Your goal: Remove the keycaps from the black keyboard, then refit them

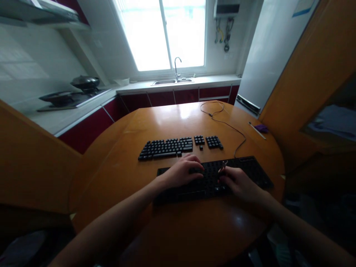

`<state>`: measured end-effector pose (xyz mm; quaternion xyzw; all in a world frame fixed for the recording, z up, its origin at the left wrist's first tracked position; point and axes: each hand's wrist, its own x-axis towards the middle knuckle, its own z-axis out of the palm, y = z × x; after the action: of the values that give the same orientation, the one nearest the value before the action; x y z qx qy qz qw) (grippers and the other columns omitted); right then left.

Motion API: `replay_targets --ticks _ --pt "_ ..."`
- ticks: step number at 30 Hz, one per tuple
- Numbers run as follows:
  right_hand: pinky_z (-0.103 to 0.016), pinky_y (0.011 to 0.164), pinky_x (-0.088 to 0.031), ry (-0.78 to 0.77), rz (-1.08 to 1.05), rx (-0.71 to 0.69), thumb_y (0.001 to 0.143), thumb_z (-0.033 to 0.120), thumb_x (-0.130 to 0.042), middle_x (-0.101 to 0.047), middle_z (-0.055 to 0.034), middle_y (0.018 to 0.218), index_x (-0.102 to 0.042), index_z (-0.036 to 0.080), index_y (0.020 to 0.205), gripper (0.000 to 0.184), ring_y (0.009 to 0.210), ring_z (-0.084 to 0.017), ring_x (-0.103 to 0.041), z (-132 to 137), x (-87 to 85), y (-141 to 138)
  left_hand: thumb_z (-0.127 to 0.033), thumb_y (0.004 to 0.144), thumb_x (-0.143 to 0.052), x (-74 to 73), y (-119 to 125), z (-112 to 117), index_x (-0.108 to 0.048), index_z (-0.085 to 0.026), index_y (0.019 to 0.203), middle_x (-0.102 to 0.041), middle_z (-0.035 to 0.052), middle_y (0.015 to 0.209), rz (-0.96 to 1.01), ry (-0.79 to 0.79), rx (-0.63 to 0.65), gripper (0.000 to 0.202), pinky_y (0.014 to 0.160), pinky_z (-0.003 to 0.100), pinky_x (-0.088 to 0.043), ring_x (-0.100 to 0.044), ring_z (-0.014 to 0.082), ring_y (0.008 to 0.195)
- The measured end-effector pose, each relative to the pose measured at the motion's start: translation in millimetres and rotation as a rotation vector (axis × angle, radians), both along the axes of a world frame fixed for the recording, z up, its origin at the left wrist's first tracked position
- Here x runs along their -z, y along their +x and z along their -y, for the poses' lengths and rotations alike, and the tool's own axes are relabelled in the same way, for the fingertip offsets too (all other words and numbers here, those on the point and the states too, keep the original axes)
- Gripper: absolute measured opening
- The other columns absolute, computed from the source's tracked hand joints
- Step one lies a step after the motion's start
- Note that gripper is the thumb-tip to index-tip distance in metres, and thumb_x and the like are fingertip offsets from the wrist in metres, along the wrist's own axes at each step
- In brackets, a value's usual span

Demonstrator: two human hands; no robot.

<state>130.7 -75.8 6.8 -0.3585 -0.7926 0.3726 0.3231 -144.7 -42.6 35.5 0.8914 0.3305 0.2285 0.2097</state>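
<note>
Currently one keyboard base (210, 175) | left hand (187, 170): fingers curled, hold unclear | right hand (235, 179) pinching one small tool (224, 163) | three keycap blocks (167, 148) beyond

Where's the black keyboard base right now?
In the head view, the black keyboard base lies on the wooden table, mostly right of centre, beneath the left hand and right hand, on the near side of the loose keys.

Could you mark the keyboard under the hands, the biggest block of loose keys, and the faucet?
Keyboard (210, 171): head view, the stretch between the two hands.
Biggest block of loose keys (167, 148): head view, around its middle.
Faucet (175, 69): head view, its upright neck.
</note>
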Motion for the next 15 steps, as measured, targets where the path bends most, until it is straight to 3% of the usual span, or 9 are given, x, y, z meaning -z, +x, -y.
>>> replay_targets --ticks 4,10,15 --pt "-0.030 0.073 -0.048 0.097 0.104 -0.112 0.097 0.019 -0.050 -0.068 -0.0052 0.089 -0.066 0.020 0.094 0.016 0.079 -0.019 -0.062 3.8 -2.1 0.1 -0.041 0.086 -0.075 -2.2 29.2 24.9 -0.073 -0.022 0.103 -0.067 0.0062 0.100 -0.076 -0.067 0.134 0.025 0.087 0.034 -0.047 -0.060 0.0225 0.098" --pt "-0.034 0.086 -0.051 0.147 0.105 -0.250 0.099 0.018 -0.045 -0.070 -0.0075 0.100 -0.069 0.021 0.102 0.024 0.093 -0.021 -0.065 0.5 -4.0 10.5 -0.053 0.076 -0.080 22.2 52.1 28.0 -0.069 -0.020 0.090 -0.063 0.0033 0.085 -0.127 -0.030 0.086 0.037 0.076 0.032 -0.045 -0.059 0.0206 0.083" --pt "-0.033 0.080 -0.051 0.087 0.031 -0.115 0.097 0.018 -0.048 -0.070 -0.0061 0.093 -0.067 0.021 0.095 0.020 0.086 -0.021 -0.066 3.2 3.6 4.7 -0.053 0.073 -0.083 39.0 56.8 26.1 -0.069 -0.021 0.090 -0.065 0.0039 0.088 -0.093 0.019 0.009 0.039 0.079 0.034 -0.045 -0.060 0.0224 0.087"
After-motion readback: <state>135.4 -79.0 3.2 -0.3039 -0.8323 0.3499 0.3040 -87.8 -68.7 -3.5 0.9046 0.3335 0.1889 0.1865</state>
